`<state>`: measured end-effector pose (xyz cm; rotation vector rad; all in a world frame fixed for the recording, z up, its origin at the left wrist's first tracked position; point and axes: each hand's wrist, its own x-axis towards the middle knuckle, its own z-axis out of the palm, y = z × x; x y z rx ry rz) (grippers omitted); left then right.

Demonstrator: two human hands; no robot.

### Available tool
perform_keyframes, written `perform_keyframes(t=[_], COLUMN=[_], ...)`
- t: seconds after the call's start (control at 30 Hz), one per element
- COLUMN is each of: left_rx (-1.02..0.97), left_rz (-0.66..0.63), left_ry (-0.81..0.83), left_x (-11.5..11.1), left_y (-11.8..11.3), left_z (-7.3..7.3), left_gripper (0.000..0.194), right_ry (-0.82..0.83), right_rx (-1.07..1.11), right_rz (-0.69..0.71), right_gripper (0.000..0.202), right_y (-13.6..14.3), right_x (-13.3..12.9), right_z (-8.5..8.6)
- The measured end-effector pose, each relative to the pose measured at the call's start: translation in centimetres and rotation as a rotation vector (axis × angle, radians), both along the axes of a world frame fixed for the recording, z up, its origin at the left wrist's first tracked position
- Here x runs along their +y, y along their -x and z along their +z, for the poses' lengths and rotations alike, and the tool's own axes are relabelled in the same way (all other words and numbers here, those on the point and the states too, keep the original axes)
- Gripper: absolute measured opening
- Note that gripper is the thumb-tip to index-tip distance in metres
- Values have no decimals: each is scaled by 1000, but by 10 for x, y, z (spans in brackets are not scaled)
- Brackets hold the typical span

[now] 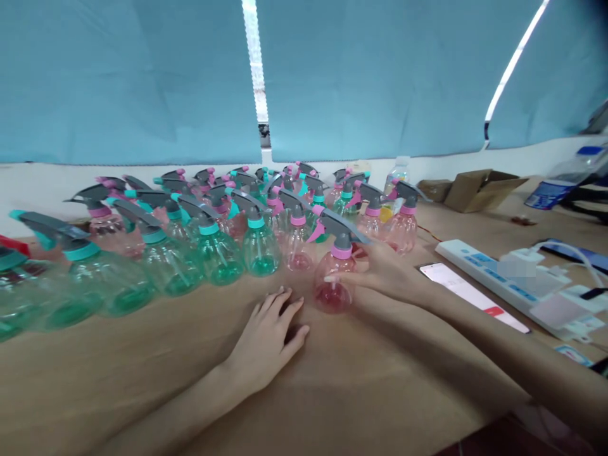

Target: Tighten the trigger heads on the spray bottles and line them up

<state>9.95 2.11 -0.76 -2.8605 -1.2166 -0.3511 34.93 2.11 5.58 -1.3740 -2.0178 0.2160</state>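
My right hand (384, 269) is wrapped round the body of a pink spray bottle (335, 294) with a grey and pink trigger head. The bottle stands upright at the front of the group, and my fingers behind it are partly hidden. Flat on the wooden table (361, 392), with fingers spread, lies my left hand (266, 332), holding nothing. Just beyond it is a green spray bottle (261, 250) with a teal collar. Beside that one stands a smaller-looking pink spray bottle (298, 247).
Several more green spray bottles (173, 266) and pink ones fill the left and back of the table. To the right lie a phone (468, 294), a white power strip (494, 275) with plugs, an open cardboard box (477, 190) and a blue-labelled water bottle (565, 177). A blue curtain (370, 76) hangs behind.
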Motion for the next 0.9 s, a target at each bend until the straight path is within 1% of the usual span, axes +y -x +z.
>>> perform_keyframes(t=[0.13,0.23,0.4,0.6,0.73,0.9], left_rx=[-15,-33,-49,-60,-61,-74], left_rz=[-7,-4,17,-16,-44,-81], left_ry=[2,11,16,46,40,31], left_x=[0,0,0,1,2,1], left_y=[0,0,-3,-13,-21,-31], left_z=[0,0,0,2,1,-1], left_gripper=[40,40,37,36,35,34], right_ry=[-11,3,24,31,23,-5], right_rx=[-91,-112,-84,-76,-77,-72], right_rz=[-133,-210,-212,-232,-245,-269], right_gripper=[49,44,37,26,27,34], right_y=[-15,-24,-26,-21,-19,-17], right_x=[7,18,43,63,71,79], right_z=[5,6,5,6,5,1])
